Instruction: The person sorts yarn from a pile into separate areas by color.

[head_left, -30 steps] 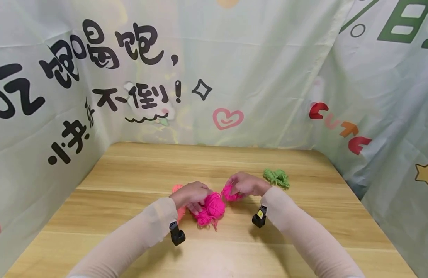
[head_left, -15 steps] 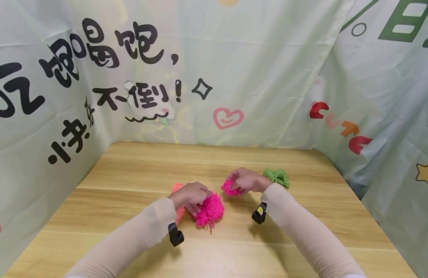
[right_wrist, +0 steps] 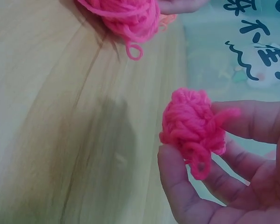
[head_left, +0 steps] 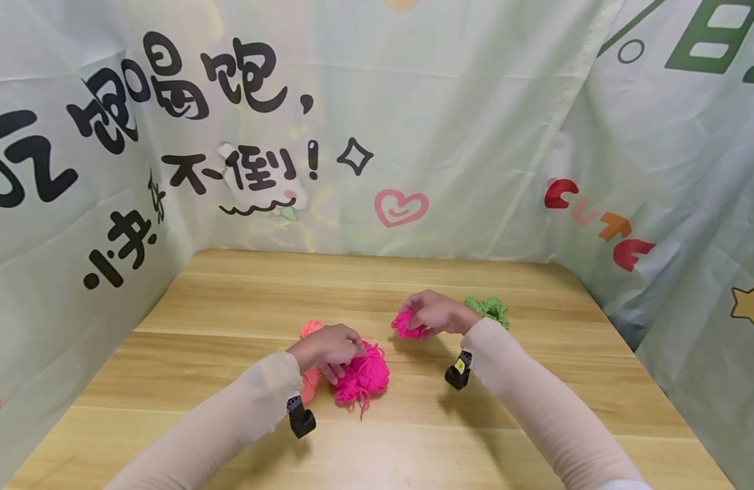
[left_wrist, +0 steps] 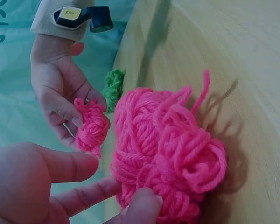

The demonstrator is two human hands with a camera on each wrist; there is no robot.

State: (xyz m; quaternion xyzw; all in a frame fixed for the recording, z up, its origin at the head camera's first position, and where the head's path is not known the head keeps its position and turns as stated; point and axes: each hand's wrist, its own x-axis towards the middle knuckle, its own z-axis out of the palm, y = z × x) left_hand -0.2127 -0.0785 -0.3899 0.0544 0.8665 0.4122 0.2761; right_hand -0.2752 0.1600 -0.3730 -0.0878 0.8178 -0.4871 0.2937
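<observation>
My left hand (head_left: 333, 348) grips a large pink ball of yarn (head_left: 369, 373) near the middle of the wooden table. Loose loops stick out of this ball (left_wrist: 144, 126), and fingers (left_wrist: 147, 205) lie on both its near and far sides in the left wrist view. Between thumb and fingertips, my right hand (head_left: 437, 313) pinches a small pink ball of yarn (right_wrist: 191, 126), raised off the tabletop, with a short loop hanging down. A gap separates the two pink balls. Coral yarn (head_left: 311, 389) lies just left of the large ball, partly covered by my left hand.
A green bundle of yarn (head_left: 487, 309) lies behind my right wrist, partly hidden by it. Printed cloth walls (head_left: 475, 136) stand around the back and sides of the wooden table (head_left: 242, 299).
My left hand has shifted slightly left with the large pink ball. My right hand has risen a little and moved back with the small one, widening the gap between them.
</observation>
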